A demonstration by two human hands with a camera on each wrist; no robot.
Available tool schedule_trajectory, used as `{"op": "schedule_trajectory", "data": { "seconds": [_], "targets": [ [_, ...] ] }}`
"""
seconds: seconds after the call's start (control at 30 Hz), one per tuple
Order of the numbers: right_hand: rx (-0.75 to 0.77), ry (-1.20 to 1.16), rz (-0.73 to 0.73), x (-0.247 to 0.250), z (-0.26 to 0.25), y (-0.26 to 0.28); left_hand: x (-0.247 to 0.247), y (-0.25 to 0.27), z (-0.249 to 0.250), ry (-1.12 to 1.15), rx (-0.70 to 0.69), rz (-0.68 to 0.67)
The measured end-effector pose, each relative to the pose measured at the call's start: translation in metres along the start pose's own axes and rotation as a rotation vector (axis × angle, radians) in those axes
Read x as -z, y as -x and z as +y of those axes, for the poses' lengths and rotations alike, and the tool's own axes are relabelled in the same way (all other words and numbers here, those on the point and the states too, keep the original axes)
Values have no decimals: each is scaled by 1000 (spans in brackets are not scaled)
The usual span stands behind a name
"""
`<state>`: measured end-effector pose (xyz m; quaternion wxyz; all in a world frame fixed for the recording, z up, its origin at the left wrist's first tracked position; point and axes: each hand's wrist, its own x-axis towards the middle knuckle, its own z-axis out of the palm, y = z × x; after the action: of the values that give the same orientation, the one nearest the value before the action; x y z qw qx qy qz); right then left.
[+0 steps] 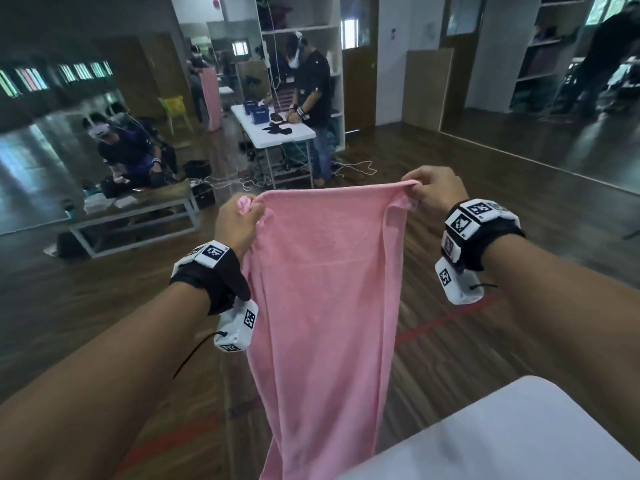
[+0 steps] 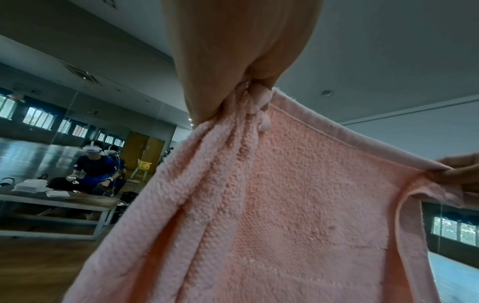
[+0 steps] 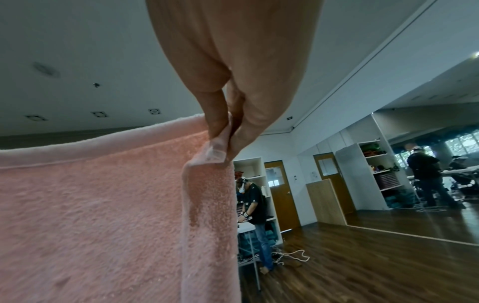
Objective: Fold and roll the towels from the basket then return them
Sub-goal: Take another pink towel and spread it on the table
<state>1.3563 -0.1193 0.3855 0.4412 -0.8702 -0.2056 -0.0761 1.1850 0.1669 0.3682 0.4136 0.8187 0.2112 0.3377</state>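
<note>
Both forearms are bare, with no sleeves in view. Each wrist wears a black strap: the left strap and the right strap. On top of each sit white blocks printed with black-and-white square markers. A white box hangs under the left wrist, another box under the right, both with markers. A thin black cable trails from the left box.
</note>
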Motion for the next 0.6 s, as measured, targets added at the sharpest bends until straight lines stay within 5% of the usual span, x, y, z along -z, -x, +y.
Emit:
{"op": "schedule_trajectory", "data": {
  "seconds": [0.27, 0.43, 0.6],
  "targets": [
    [4, -21, 48, 33, 63, -19, -61, 14, -8, 16, -47, -38],
    [-82, 144, 65, 53, 136, -10, -67, 54, -59, -86, 109, -101],
    [-131, 450, -188, 52, 237, 68, -77, 160, -125, -194, 204, -360]
  ]
}}
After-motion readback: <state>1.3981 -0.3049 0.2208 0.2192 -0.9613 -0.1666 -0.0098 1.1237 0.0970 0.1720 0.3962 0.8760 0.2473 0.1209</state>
